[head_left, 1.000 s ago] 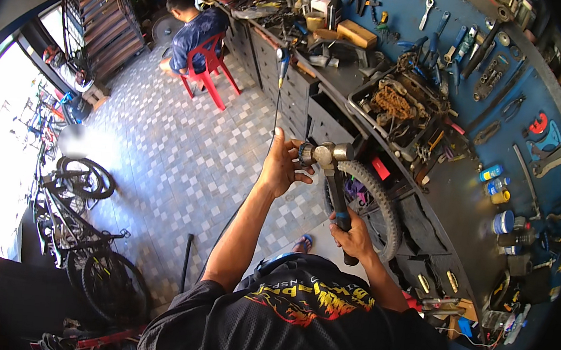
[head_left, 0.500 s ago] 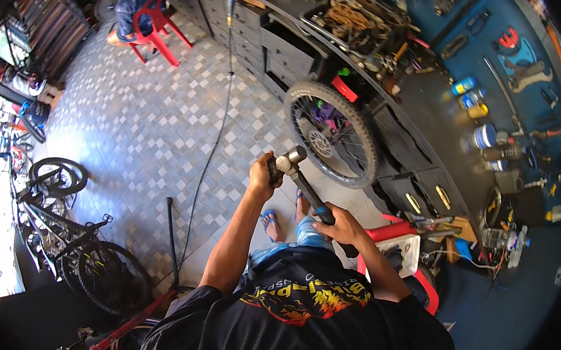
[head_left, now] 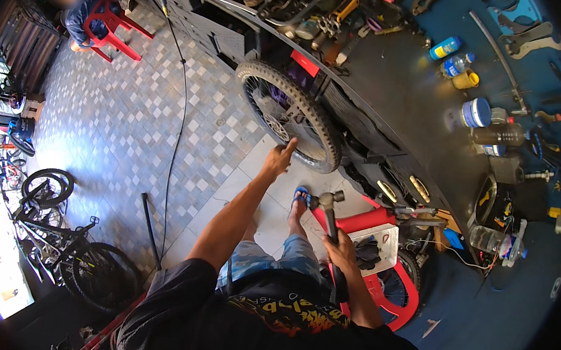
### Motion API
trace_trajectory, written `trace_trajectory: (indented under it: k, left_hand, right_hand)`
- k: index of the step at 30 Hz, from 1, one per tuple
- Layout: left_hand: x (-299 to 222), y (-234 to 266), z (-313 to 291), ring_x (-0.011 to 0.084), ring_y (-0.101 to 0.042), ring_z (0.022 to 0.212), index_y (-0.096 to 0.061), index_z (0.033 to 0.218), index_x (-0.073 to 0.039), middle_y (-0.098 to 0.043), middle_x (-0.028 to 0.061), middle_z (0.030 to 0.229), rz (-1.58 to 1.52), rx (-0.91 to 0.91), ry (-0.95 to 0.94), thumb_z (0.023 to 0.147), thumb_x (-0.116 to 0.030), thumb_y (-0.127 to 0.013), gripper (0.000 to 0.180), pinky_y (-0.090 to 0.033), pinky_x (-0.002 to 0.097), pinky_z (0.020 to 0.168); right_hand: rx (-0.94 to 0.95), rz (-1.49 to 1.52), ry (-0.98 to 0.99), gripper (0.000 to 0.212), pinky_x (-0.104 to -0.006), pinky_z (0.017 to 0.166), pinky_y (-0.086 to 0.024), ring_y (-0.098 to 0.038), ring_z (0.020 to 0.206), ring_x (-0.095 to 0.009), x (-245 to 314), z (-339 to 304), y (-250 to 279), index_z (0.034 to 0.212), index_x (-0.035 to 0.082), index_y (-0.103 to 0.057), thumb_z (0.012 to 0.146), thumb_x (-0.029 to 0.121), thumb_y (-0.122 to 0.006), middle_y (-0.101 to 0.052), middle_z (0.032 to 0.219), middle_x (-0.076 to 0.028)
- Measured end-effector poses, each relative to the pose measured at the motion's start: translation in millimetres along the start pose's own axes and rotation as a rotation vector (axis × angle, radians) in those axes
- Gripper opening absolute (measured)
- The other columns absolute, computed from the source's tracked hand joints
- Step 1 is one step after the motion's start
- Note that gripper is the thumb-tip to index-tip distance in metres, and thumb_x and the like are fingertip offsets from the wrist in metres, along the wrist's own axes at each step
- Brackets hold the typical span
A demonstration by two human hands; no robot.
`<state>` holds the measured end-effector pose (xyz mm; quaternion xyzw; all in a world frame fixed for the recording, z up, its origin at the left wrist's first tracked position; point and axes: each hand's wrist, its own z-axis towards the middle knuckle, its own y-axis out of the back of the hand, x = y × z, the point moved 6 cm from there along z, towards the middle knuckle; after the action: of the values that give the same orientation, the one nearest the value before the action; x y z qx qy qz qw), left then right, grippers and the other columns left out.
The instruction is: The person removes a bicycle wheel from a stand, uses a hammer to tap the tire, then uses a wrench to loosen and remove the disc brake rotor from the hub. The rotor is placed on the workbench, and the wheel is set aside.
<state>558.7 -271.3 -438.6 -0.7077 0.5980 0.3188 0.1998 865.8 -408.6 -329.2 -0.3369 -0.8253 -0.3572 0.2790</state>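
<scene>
My right hand (head_left: 342, 252) is closed round the handle of a hammer (head_left: 329, 209), which stands head up in front of my right thigh. The hammer has a metal head and a dark handle. My left hand (head_left: 278, 160) reaches forward with its fingers apart, and I see nothing held in it. Just beyond it, a knobbly-tyred bicycle wheel (head_left: 329, 136) leans against the dark workbench drawers. Whether the fingertips touch the wheel, I cannot tell.
A red stool-like frame with a white tray (head_left: 388, 251) stands close at my right. Tools and bottles crowd the workbench (head_left: 396, 72). A cable (head_left: 179, 126) hangs across the tiled floor. Bicycles (head_left: 42, 234) lie at the left; a person sits on a red chair (head_left: 110, 27) far left.
My left hand has let go of the dark thing it held by the hammer head and stretched toward the wheel. The hammer has swung upright and right in my right hand. The view has shifted.
</scene>
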Motion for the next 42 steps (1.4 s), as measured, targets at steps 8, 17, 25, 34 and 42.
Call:
trace_trajectory:
  k: [8, 17, 25, 34, 42]
  left_hand:
    - [-33, -102, 119, 0.029, -0.057, 0.123, -0.034, 0.151, 0.0, -0.058, 0.0215, 0.134, -0.32, -0.284, -0.123, 0.079, -0.059, -0.083, 0.106, -0.049, 0.0406, 0.101]
    - [23, -52, 121, 0.0173, -0.067, 0.096, -0.06, 0.122, -0.003, -0.072, 0.0071, 0.106, -0.6, -0.183, -0.237, 0.095, -0.02, -0.073, 0.034, -0.052, 0.0315, 0.09]
    - [131, 151, -24, 0.0278, -0.072, 0.077, -0.061, 0.113, 0.001, -0.071, 0.0175, 0.088, -0.514, -0.304, -0.045, 0.087, -0.042, -0.078, 0.053, -0.06, 0.0412, 0.071]
    - [156, 194, -61, 0.0196, -0.067, 0.086, -0.07, 0.113, 0.0, -0.072, 0.0092, 0.099, -0.171, -0.216, 0.159, 0.082, -0.047, -0.08, 0.056, -0.053, 0.0357, 0.078]
    - [123, 238, -28, 0.0218, -0.067, 0.076, -0.069, 0.104, 0.009, -0.07, 0.014, 0.09, -0.068, -0.237, 0.229, 0.08, -0.057, -0.078, 0.071, -0.054, 0.0355, 0.071]
  right_hand:
    - [-0.179, -0.436, -0.055, 0.049, -0.0584, 0.077, -0.048, -0.062, 0.092, -0.053, -136, -36, 86, 0.105, -0.004, -0.06, 0.089, 0.041, -0.071, -0.065, 0.096, -0.032]
    - [-0.001, -0.31, -0.051, 0.041, -0.0514, 0.074, -0.051, -0.065, 0.083, -0.047, -131, -24, 75, 0.103, -0.003, -0.062, 0.09, 0.035, -0.073, -0.066, 0.086, -0.026]
    - [0.471, 0.895, -0.534, 0.013, -0.0308, 0.041, -0.044, -0.05, 0.042, -0.014, -41, 32, -8, 0.105, 0.009, -0.054, 0.1, 0.018, -0.061, -0.049, 0.065, 0.0]
    - [0.403, 0.872, -0.511, 0.023, -0.0289, 0.047, -0.047, -0.052, 0.049, -0.013, 19, 80, -149, 0.121, 0.008, -0.053, 0.1, 0.016, -0.058, -0.052, 0.07, -0.002]
    - [0.061, 0.755, -0.565, 0.03, -0.0316, 0.047, -0.051, -0.058, 0.055, -0.016, -38, 149, -218, 0.128, 0.009, -0.052, 0.101, 0.02, -0.061, -0.056, 0.077, -0.005]
